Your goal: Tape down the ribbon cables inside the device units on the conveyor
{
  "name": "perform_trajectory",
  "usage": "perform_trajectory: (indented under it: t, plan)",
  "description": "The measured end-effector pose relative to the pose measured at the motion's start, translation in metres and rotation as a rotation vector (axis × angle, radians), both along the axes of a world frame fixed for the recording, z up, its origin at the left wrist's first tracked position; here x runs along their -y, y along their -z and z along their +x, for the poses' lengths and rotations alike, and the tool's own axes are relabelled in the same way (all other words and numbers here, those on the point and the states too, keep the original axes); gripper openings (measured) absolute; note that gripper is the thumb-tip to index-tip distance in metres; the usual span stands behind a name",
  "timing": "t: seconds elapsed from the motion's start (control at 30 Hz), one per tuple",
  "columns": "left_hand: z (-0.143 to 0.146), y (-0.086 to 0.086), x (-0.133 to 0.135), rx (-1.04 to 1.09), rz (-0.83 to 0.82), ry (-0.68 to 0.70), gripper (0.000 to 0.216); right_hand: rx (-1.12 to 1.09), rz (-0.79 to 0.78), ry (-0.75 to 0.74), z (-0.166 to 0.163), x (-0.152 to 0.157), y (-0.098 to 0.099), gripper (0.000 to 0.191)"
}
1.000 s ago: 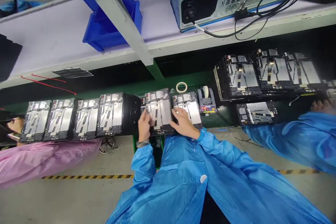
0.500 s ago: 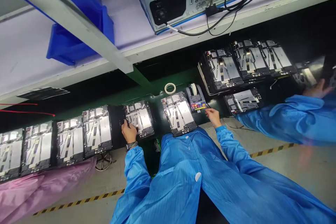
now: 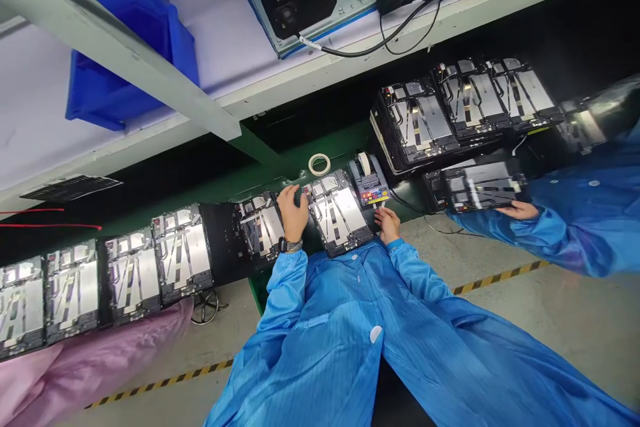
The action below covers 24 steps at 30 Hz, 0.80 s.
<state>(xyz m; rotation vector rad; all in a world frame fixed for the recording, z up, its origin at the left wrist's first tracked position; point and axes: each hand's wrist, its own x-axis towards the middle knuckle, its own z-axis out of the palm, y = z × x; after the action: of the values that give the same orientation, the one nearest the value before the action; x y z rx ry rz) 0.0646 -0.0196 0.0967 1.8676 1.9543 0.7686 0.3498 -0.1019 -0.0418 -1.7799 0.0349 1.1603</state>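
Green workbench (image 3: 295, 150): open device housings (image 3: 340, 213), tape dispenser (image 3: 369, 180), tape roll (image 3: 319, 163)

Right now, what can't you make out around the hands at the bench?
All in the head view:
- metal-backed electronics panel: the left hand hides what its fingers touch
- tape dispenser: button labels too small to read
- computer case: cut off by the top edge
- second panel: a co-worker's hand hides part of its underside

Blue bins (image 3: 125, 60) sit on a white shelf (image 3: 220, 33) above a grey floor (image 3: 525, 347) (striped with yellow-black tape (image 3: 500, 277)).
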Motion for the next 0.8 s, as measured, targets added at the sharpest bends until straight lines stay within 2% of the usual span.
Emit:
perform_trajectory:
  t: [0.13, 0.23, 0.37, 0.47, 0.5, 0.57, 0.67, 0.73, 0.8]
  plan:
    - [0.066, -0.01, -0.012, -0.085, -0.044, 0.153, 0.055, -0.003, -0.033, 0.031, -0.011, -0.02, -0.007, 0.036]
    - [0.095, -0.013, -0.024, -0.173, -0.099, 0.175, 0.062, 0.052, -0.039, 0.018, -0.013, -0.023, -0.015, 0.038]
    - [0.089, -0.011, -0.04, -0.181, -0.231, 0.269, 0.053, 0.192, 0.028, -0.038, -0.006, 0.005, -0.043, 0.03]
    - [0.072, -0.008, -0.046, -0.144, -0.28, 0.305, 0.051, 0.307, 0.161, -0.136, -0.001, 0.01, -0.078, 0.044]
    - [0.069, -0.007, -0.046, -0.135, -0.278, 0.304, 0.051, 0.354, 0.224, -0.206, -0.001, 0.001, -0.091, 0.051]
    - [0.066, -0.006, -0.045, -0.121, -0.265, 0.303, 0.051, 0.573, 0.439, -0.513, -0.003, -0.032, -0.115, 0.066]
    - [0.069, -0.007, -0.044, -0.109, -0.262, 0.309, 0.052, 0.841, 0.669, -0.936, -0.01, -0.098, -0.143, 0.076]
    - [0.074, -0.009, -0.044, -0.117, -0.27, 0.319, 0.055, 0.969, 0.723, -1.208, -0.014, -0.135, -0.155, 0.081]
    - [0.077, -0.012, -0.045, -0.132, -0.283, 0.322, 0.055, 1.06, 0.714, -1.418, -0.015, -0.158, -0.162, 0.088]
